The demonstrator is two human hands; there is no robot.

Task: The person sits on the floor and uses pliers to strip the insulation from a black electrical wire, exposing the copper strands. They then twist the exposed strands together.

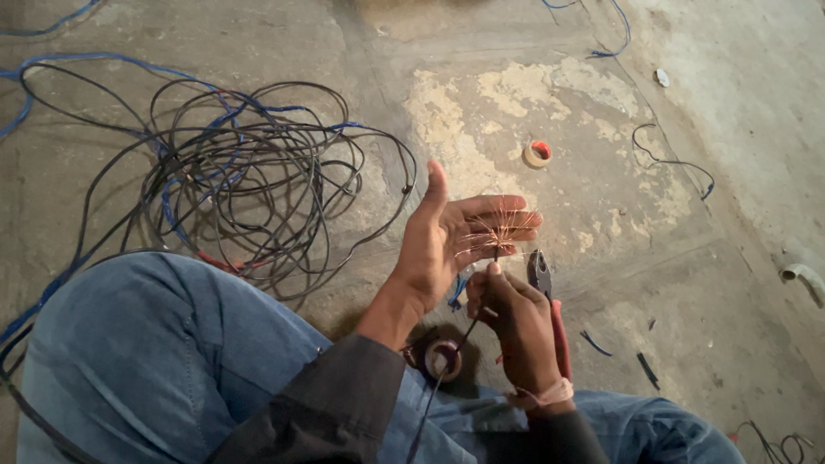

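Sat on a bare, patchy concrete floor [687,283], knees in blue jeans [155,361] at the near edge.

Left hand [451,236] held flat and spread, palm turned inward, fingers apart, thumb up; clamped on nothing. Fanned copper strands [507,228] of a thin dark wire [468,331] lay against those fingers.

Right hand [511,322] closed together, pinching the thin dark wire just below the fanned strands. Same hand also gripped red-handled pliers [550,309], steel jaws pointing up beside the left fingertips, handles running down along the wrist. Light band [541,397] noted round the right wrist.

Wire trailed down from the right hand toward the near edge of the floor, passing a dark roll of insulating tape [443,359] lying between the forearms.

Large loose tangle of black and blue cable [249,180] lay on the left part of the floor, well apart from the hands. Small roll of tape with a red core [538,153] sat beyond the hands, toward the far edge. Short wire offcuts [644,365] scattered on the right, near the right knee. Curved scrap of dark cable [675,161] lay further right.
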